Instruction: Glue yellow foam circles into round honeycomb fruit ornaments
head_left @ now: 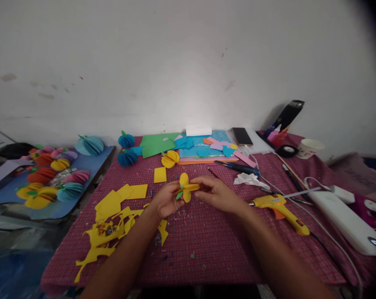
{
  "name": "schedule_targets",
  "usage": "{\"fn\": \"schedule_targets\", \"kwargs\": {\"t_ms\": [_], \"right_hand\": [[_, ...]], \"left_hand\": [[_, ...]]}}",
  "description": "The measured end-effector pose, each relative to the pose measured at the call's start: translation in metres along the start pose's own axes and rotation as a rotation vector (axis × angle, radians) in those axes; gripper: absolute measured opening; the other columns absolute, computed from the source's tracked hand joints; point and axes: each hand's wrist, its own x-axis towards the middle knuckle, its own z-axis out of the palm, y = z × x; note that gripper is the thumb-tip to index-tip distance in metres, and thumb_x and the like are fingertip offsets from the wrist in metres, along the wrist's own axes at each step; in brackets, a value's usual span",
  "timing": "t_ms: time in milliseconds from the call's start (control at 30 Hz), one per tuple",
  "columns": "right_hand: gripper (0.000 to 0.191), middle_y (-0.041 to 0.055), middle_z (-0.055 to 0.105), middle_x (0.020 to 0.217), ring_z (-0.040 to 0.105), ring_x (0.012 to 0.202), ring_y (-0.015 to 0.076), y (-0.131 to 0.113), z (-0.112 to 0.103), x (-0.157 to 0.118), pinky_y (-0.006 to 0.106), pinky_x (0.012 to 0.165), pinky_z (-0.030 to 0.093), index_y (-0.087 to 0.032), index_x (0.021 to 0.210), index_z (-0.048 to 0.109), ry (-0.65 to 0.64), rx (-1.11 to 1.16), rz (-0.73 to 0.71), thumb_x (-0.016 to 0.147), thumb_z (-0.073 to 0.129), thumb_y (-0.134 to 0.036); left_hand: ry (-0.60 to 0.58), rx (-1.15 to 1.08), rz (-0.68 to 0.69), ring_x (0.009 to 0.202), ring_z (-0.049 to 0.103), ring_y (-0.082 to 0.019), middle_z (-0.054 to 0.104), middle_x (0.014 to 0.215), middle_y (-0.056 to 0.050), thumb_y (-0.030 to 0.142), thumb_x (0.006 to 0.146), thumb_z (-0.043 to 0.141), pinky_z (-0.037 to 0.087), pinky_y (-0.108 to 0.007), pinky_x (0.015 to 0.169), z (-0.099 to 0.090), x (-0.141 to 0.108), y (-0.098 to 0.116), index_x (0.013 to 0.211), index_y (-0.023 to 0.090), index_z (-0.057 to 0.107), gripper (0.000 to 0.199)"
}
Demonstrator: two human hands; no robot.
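Observation:
A yellow paper pumpkin (185, 187) with a small green leaf is held up over the middle of the table, its folded segments fanned apart. My left hand (168, 200) grips it from the left, near the green leaf. On the other side, my right hand (213, 192) pinches one of the yellow segments between thumb and fingers. Just beyond the hands lie a finished-looking yellow paper pumpkin (170, 159) and a yellow paper square (159, 175). Yellow paper offcuts (103, 241) spread beside my left forearm, below several yellow paper pieces (108, 204).
A yellow glue gun (281, 209) with its cord lies right of my right forearm. Scissors (238, 167), a crumpled tissue (250, 180), a phone (242, 136) and a paper cup (310, 148) stand farther back. Several paper pumpkins crowd the blue board (97, 178) at left.

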Motion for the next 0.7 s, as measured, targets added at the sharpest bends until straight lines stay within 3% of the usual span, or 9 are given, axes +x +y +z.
{"fn": "schedule_targets", "kwargs": {"t_ms": [133, 300, 433, 533, 600, 700], "right_hand": [[0.018, 0.0032, 0.075, 0.098, 0.067, 0.088, 0.0186, 0.002, 0.001, 0.003, 0.031, 0.079, 0.05, -0.021, 0.104, 0.073, 0.02, -0.107, 0.014, 0.097, 0.057, -0.024], [0.022, 0.0019, 0.074, 0.085, 0.066, 0.077, 0.0178, 0.006, -0.003, 0.005, 0.029, 0.072, 0.047, -0.019, 0.087, 0.073, -0.013, -0.192, 0.119, 0.094, 0.052, -0.019], [0.021, 0.0009, 0.075, 0.087, 0.066, 0.078, 0.018, 0.009, -0.007, 0.005, 0.028, 0.072, 0.047, -0.019, 0.087, 0.073, -0.084, -0.209, 0.173, 0.079, 0.058, -0.008], [0.024, 0.0008, 0.074, 0.085, 0.065, 0.076, 0.0184, 0.011, -0.007, 0.004, 0.027, 0.069, 0.047, -0.02, 0.091, 0.073, -0.056, -0.216, 0.22, 0.076, 0.059, -0.008], [0.025, 0.001, 0.074, 0.086, 0.065, 0.076, 0.0187, 0.013, -0.006, 0.004, 0.028, 0.068, 0.046, -0.02, 0.092, 0.073, -0.046, -0.214, 0.237, 0.076, 0.059, -0.008], [0.023, 0.0011, 0.075, 0.087, 0.065, 0.075, 0.0186, 0.013, -0.005, 0.004, 0.028, 0.068, 0.046, -0.021, 0.093, 0.073, -0.025, -0.205, 0.251, 0.077, 0.06, -0.01]], "left_hand": [[0.033, 0.092, -0.068, 0.048, 0.06, -0.011, 0.066, 0.067, -0.003, 0.035, 0.092, 0.061, 0.049, -0.02, 0.043, 0.0, -0.001, -0.001, 0.089, 0.013, 0.064, 0.022], [0.227, 0.54, 0.148, 0.044, 0.057, -0.011, 0.066, 0.075, -0.003, 0.059, 0.092, 0.057, 0.042, -0.019, 0.036, -0.002, -0.004, 0.003, 0.097, 0.016, 0.062, 0.044], [0.228, 0.617, 0.179, 0.045, 0.057, -0.008, 0.068, 0.096, -0.006, 0.046, 0.089, 0.059, 0.039, -0.02, 0.036, -0.004, -0.005, 0.008, 0.1, 0.016, 0.063, 0.032], [0.188, 0.622, 0.164, 0.052, 0.059, -0.01, 0.067, 0.086, -0.003, 0.031, 0.083, 0.061, 0.043, -0.02, 0.043, -0.004, -0.006, 0.008, 0.103, 0.017, 0.063, 0.025], [0.139, 0.66, 0.204, 0.056, 0.06, -0.01, 0.067, 0.085, -0.003, 0.024, 0.078, 0.063, 0.045, -0.019, 0.047, -0.003, -0.006, 0.006, 0.105, 0.017, 0.063, 0.028], [0.112, 0.69, 0.305, 0.064, 0.06, -0.01, 0.068, 0.103, -0.007, 0.022, 0.074, 0.067, 0.047, -0.02, 0.051, -0.001, -0.007, 0.005, 0.111, 0.017, 0.062, 0.038]]}}
